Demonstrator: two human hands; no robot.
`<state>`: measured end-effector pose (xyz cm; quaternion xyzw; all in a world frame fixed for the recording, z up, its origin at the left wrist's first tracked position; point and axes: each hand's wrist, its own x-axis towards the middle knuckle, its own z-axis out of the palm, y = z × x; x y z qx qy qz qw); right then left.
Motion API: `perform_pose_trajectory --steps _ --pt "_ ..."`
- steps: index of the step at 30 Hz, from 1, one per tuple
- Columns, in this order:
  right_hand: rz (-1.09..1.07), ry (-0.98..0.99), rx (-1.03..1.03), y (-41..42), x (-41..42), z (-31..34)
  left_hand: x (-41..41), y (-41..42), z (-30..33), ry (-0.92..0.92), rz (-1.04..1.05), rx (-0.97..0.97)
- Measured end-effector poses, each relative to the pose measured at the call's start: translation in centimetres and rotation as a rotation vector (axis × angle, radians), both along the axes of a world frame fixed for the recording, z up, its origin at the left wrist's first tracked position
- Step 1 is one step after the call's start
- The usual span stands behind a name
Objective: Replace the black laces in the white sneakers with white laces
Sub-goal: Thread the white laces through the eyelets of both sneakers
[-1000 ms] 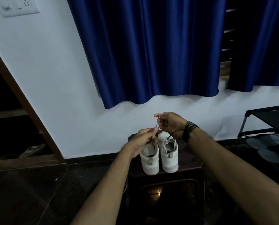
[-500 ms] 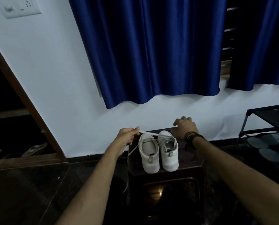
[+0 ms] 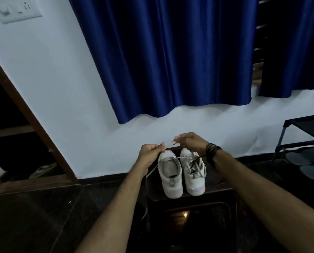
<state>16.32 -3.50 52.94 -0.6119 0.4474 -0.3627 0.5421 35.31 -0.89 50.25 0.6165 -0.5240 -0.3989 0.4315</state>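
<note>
**Soft lace, light shoes: pinch near the tip and steady the sneaker**

Your left hand (image 3: pixel 150 154) has its grip pinched on one run of the white lace (image 3: pixel 178 158), which stretches from that hand across the left sneaker (image 3: pixel 170 177) to the eyelets of the right sneaker (image 3: pixel 195 177). Your right hand (image 3: pixel 191 142) is curled above the right sneaker's tongue, its grip apparently pinching the lace's other end, though the light is too dim to be sure. A loose tail of lace (image 3: pixel 145 209) hangs past the edge of the dark stool (image 3: pixel 216 196) that carries both shoes.

The lace is flat, limp and weightless; it carries no push, so you feed it only by its stiff tip. Hold close to that tip, not mid-length, or it buckles at the eyelet. The weave probably slides easily between fingers, so keep a firm pinch when you draw it taut.

The sneakers are light and stand unsecured, so a hard pull likely drags one toward you. A dark strand (image 3: pixel 195 160), seemingly black lace, lies in the right sneaker; take it where it exits.
</note>
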Motion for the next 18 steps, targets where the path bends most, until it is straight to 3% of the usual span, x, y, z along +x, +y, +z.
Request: perform_pose_trajectory --steps 3,7,9,13,15,18 --pt "-0.058 0.015 -0.006 -1.0 -2.1 -0.4 -0.4 -0.3 -1.1 0.019 0.005 0.007" --pt "0.107 0.391 -0.061 -1.3 -2.9 -1.2 -2.0 -1.4 -2.2 0.000 0.002 -0.052" --pt "0.190 0.476 -0.088 -1.3 -2.6 -1.2 -2.8 -2.3 -2.6 -0.041 -0.014 -0.080" --pt "0.366 0.226 0.017 -1.1 -1.4 -1.6 -3.9 -3.4 -2.7 -0.175 0.007 -0.098" --pt "0.280 0.178 0.053 -1.3 -1.0 -2.1 -4.0 -3.4 -2.8 -0.200 0.034 -0.081" --pt "-0.037 0.240 0.005 -2.6 -1.3 -3.6 -3.9 -3.2 -3.5 -0.312 0.124 -0.069"
